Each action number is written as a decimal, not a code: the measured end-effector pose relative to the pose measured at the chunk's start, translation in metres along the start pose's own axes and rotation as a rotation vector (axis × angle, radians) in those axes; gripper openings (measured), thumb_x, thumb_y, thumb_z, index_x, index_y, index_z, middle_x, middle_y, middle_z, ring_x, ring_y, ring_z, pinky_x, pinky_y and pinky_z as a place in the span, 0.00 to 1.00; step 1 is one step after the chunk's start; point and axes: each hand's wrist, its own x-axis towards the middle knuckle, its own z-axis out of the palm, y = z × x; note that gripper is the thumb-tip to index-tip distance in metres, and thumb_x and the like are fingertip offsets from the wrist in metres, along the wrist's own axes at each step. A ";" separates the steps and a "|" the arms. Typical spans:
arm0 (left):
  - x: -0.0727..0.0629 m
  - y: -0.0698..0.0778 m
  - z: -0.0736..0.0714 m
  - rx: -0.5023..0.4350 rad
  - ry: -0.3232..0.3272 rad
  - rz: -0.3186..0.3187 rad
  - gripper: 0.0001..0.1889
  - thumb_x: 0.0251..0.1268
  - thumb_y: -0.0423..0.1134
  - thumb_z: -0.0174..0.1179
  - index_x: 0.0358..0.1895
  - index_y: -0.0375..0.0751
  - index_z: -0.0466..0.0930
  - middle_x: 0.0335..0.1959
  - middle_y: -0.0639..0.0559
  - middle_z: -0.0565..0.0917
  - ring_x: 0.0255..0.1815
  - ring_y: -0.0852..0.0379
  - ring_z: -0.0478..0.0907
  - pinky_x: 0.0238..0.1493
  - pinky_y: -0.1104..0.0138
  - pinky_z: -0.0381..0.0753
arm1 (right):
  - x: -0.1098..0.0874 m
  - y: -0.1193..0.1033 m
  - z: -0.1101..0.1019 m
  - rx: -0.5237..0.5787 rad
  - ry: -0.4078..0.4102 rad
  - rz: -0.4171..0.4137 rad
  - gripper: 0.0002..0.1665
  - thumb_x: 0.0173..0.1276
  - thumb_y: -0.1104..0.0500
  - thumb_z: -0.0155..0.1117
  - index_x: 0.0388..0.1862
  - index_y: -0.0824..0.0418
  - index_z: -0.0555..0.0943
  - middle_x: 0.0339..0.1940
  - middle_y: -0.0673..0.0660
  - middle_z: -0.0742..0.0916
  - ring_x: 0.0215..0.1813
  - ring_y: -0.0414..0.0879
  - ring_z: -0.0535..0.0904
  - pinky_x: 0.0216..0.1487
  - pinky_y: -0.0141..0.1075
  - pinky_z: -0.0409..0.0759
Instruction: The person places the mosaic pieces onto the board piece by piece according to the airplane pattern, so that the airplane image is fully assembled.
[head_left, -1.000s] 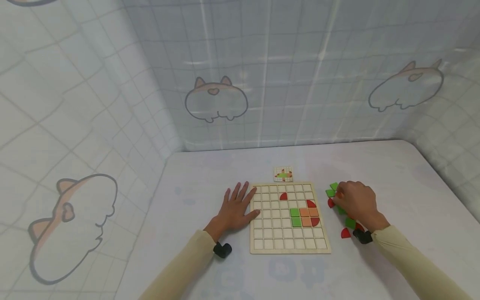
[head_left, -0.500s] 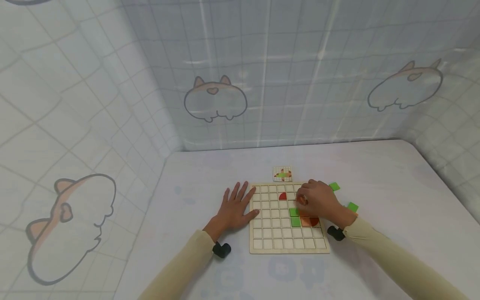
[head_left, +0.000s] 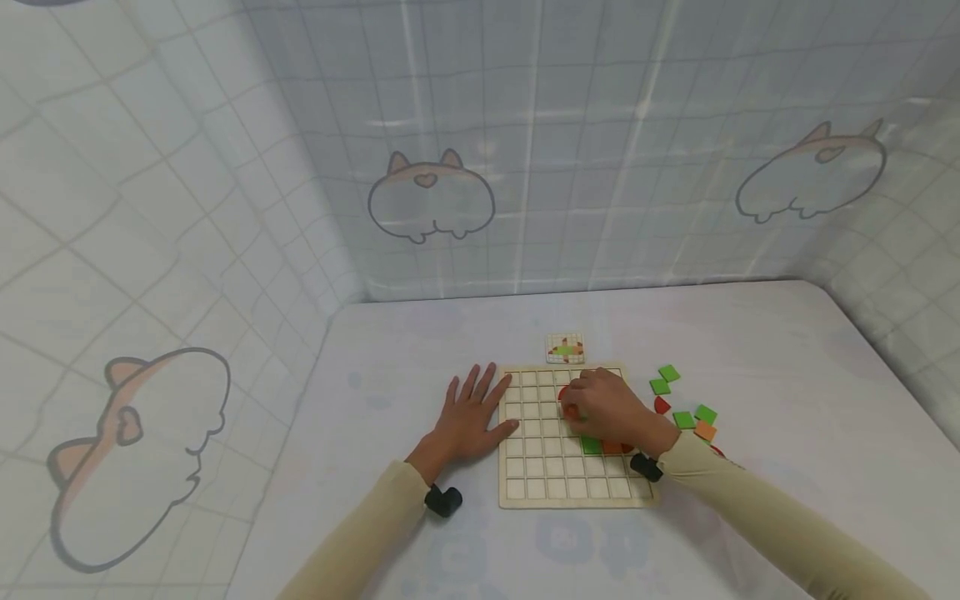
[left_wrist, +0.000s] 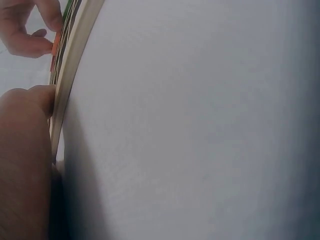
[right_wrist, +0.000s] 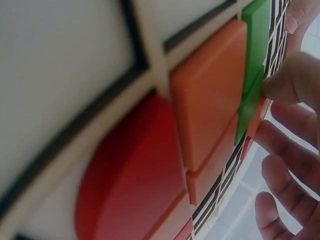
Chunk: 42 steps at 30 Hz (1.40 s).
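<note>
A wooden grid board [head_left: 540, 492] lies on the table. My left hand [head_left: 468, 421] rests on its left edge with spread fingers, the thumb and one fingertip over the rim. Over the middle of the board, my right hand [head_left: 611, 408] pinches an orange square tile [right_wrist: 258, 117] between thumb and fingers, close beside a red quarter-circle tile [head_left: 562, 392]. Green squares [right_wrist: 256, 37], orange squares [right_wrist: 210, 92] and a red quarter-circle piece [right_wrist: 137, 170] sit in cells of the board. The right hand covers part of these in the head view.
A small pattern card [head_left: 565, 348] lies just behind the board. Loose pieces are scattered to the right, among them a green tile [head_left: 669, 373], a red quarter-circle [head_left: 662, 405] and an orange tile [head_left: 705, 431]. A patterned curtain [head_left: 585, 208] hangs behind the table.
My right hand has moved left from the loose pieces, across the board's right side, to its middle with an orange tile in its fingers. The left hand has stayed in place.
</note>
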 end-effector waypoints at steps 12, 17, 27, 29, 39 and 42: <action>0.001 -0.001 0.002 0.009 -0.006 -0.012 0.43 0.70 0.73 0.31 0.81 0.55 0.40 0.81 0.48 0.38 0.79 0.44 0.32 0.71 0.41 0.36 | 0.001 0.000 0.003 0.136 0.003 0.067 0.06 0.57 0.58 0.78 0.25 0.51 0.87 0.24 0.42 0.84 0.26 0.37 0.78 0.32 0.35 0.77; 0.001 0.000 0.001 0.001 0.004 -0.003 0.43 0.70 0.72 0.31 0.81 0.55 0.41 0.81 0.47 0.39 0.79 0.43 0.33 0.71 0.41 0.38 | 0.003 -0.001 0.003 0.156 -0.027 0.159 0.06 0.56 0.58 0.79 0.29 0.50 0.88 0.28 0.43 0.86 0.31 0.39 0.80 0.33 0.36 0.78; -0.001 0.000 0.003 0.008 0.012 -0.003 0.42 0.70 0.72 0.32 0.81 0.54 0.41 0.81 0.47 0.39 0.79 0.43 0.34 0.71 0.41 0.38 | 0.002 0.002 0.003 0.077 -0.059 0.111 0.10 0.59 0.55 0.76 0.41 0.50 0.89 0.32 0.48 0.77 0.34 0.46 0.67 0.32 0.37 0.66; 0.000 0.000 0.003 -0.003 0.016 0.001 0.42 0.70 0.71 0.33 0.81 0.54 0.41 0.81 0.47 0.39 0.79 0.43 0.33 0.71 0.41 0.38 | 0.001 0.003 0.002 0.086 -0.065 0.106 0.07 0.59 0.54 0.77 0.37 0.49 0.90 0.30 0.47 0.77 0.33 0.45 0.67 0.32 0.37 0.66; 0.000 0.002 0.000 -0.008 0.009 0.000 0.42 0.70 0.71 0.34 0.81 0.53 0.42 0.81 0.47 0.39 0.79 0.43 0.33 0.71 0.41 0.38 | 0.000 0.010 -0.007 0.114 -0.119 0.146 0.05 0.55 0.54 0.79 0.31 0.47 0.90 0.26 0.42 0.81 0.31 0.43 0.70 0.32 0.39 0.66; -0.001 0.002 -0.001 0.013 0.009 -0.003 0.42 0.70 0.71 0.33 0.81 0.54 0.42 0.81 0.47 0.39 0.79 0.43 0.33 0.71 0.41 0.39 | 0.000 0.011 -0.007 0.126 -0.102 0.127 0.05 0.55 0.55 0.79 0.31 0.48 0.90 0.26 0.43 0.81 0.31 0.43 0.72 0.31 0.38 0.67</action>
